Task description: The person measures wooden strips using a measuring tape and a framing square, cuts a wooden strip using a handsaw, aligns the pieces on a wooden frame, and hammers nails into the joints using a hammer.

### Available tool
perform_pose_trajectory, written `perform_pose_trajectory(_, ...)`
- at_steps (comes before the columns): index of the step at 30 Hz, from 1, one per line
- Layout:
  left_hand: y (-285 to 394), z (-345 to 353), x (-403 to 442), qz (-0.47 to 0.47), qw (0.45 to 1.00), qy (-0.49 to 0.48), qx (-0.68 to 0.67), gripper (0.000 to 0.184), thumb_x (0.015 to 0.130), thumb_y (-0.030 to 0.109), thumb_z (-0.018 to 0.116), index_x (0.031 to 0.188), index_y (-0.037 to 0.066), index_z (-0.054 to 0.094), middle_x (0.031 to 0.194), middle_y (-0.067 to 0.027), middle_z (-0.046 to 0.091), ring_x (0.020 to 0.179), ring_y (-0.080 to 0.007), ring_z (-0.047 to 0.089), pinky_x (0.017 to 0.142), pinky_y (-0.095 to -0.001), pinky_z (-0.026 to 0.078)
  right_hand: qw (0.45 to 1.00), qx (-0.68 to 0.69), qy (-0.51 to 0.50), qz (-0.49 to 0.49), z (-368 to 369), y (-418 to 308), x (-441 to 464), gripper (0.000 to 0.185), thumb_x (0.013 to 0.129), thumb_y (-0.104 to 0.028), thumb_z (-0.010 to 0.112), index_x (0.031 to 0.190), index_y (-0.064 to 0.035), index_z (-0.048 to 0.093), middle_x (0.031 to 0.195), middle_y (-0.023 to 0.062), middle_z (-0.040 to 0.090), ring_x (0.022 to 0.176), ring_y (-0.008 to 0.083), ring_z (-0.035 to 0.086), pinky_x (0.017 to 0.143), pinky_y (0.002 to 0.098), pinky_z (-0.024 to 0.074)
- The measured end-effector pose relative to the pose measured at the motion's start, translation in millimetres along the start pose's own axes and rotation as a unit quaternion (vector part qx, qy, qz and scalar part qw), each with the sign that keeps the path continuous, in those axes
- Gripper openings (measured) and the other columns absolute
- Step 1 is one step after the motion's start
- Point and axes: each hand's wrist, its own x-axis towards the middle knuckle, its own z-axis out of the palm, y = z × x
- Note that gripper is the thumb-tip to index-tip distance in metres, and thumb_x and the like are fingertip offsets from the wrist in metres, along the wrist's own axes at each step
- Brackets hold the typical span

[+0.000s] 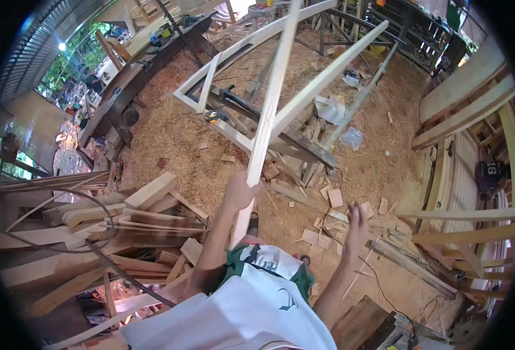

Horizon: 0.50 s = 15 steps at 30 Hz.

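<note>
My left hand [241,191] is wrapped round a long pale wooden beam [274,87], which rises away from my body and crosses in front of a wooden frame. To the right, my right hand [356,223] is raised with its fingers stretched out and touches nothing. The pale wooden frame [225,135] rests on dark supports beyond my hands. On its near left corner lies a small orange and black tool [213,116], with a black clamp-like object [227,93] near it.
Cut lumber [152,189] is piled at the left. A long workbench [117,96] stands at the upper left. Wood scraps [316,238] and a cable [380,286] lie on the sawdust floor [164,116]. Large wooden frames [473,236] line the right side.
</note>
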Motion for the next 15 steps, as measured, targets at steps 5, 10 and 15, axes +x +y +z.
perform_pose_trajectory(5, -62, -78, 17, -0.033, 0.99, -0.031, 0.131, 0.032, 0.077, 0.018, 0.076, 0.101, -0.002, 0.068, 0.088, -0.0229, 0.069, 0.085, -0.0412, 0.068, 0.074, -0.0487, 0.053, 0.915, 0.231, -0.31, 0.117, 247, -114, 83, 0.07, 0.106, -0.048, 0.046, 0.156, -0.001, 0.028, 0.142, 0.0162, 0.056, 0.131, 0.0277, 0.054, 0.105, 0.0418, 0.045)
perform_pose_trajectory(10, -101, -96, 50, 0.003, 0.977, -0.009, 0.214, 0.032, 0.078, 0.022, 0.078, 0.105, 0.006, 0.068, 0.082, -0.0171, 0.068, 0.077, -0.0393, 0.069, 0.069, -0.0482, 0.054, 0.863, 0.43, -0.17, 0.204, 392, -87, 105, 0.04, 0.103, -0.039, 0.057, 0.13, -0.0115, 0.045, 0.094, 0.0053, 0.056, 0.078, 0.0186, 0.059, 0.068, 0.0373, 0.0486)
perform_pose_trajectory(15, -113, -136, 96, 0.063, 0.994, 0.014, 0.086, 0.04, 0.075, 0.029, 0.081, 0.108, 0.009, 0.069, 0.091, -0.0141, 0.066, 0.088, -0.0349, 0.067, 0.072, -0.0474, 0.052, 0.882, 0.436, -0.035, 0.178, 412, -29, 136, 0.025, 0.11, -0.032, 0.044, 0.124, -0.0127, 0.047, 0.082, -0.0005, 0.044, 0.064, 0.0107, 0.04, 0.058, 0.0317, 0.0403)
